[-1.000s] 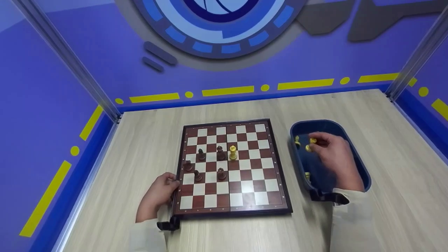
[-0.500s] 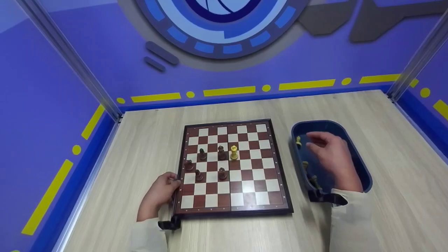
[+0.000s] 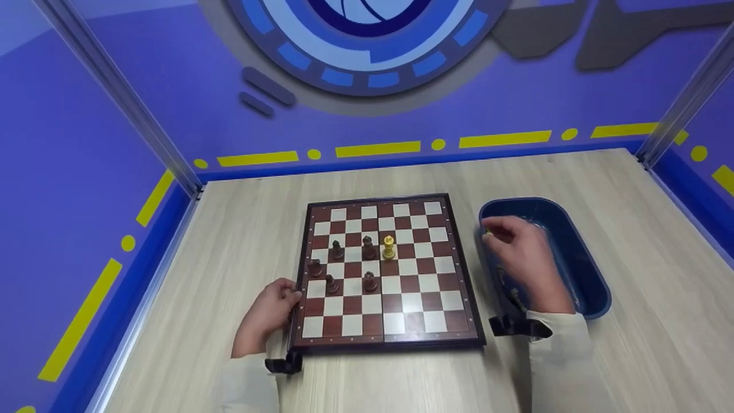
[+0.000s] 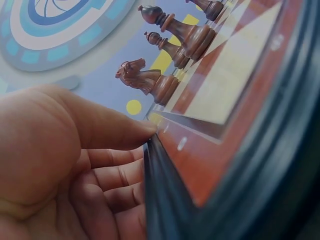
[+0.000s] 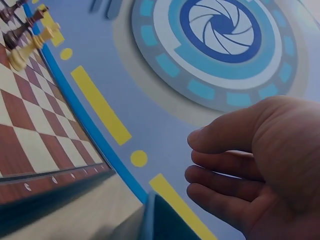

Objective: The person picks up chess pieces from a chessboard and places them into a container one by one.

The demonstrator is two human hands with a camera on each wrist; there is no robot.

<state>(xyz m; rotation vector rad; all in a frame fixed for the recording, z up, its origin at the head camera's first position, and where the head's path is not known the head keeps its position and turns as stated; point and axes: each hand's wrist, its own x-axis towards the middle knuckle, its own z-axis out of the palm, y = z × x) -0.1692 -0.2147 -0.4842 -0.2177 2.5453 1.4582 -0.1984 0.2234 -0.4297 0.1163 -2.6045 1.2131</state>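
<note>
My left hand (image 3: 266,312) grips the left edge of a chequered chessboard (image 3: 424,287), thumb on the rim and fingers curled against the side. On the board stand several brown chess pieces, among them a knight (image 4: 145,82) and a bishop (image 4: 180,32) close to the left thumb. One yellow king (image 3: 389,248) stands beside a brown piece (image 3: 369,248) near the middle. Over the left side of a dark blue bin (image 3: 593,298) hovers my right hand (image 3: 524,255), its fingers loosely bent. The right wrist view shows nothing between thumb and fingers (image 5: 220,180).
Yellow chess pieces (image 3: 514,296) lie along the bin's left wall, partly hidden by the right hand. Wood-look table (image 3: 172,321) surrounds board and bin. A purple-blue wall (image 3: 373,126) with yellow marks rises behind the table, and side walls flank it.
The right hand held yellow chess pieces over the bin a second ago, then let them go. Since then it has moved left towards the bin's left rim. The left hand keeps its grip.
</note>
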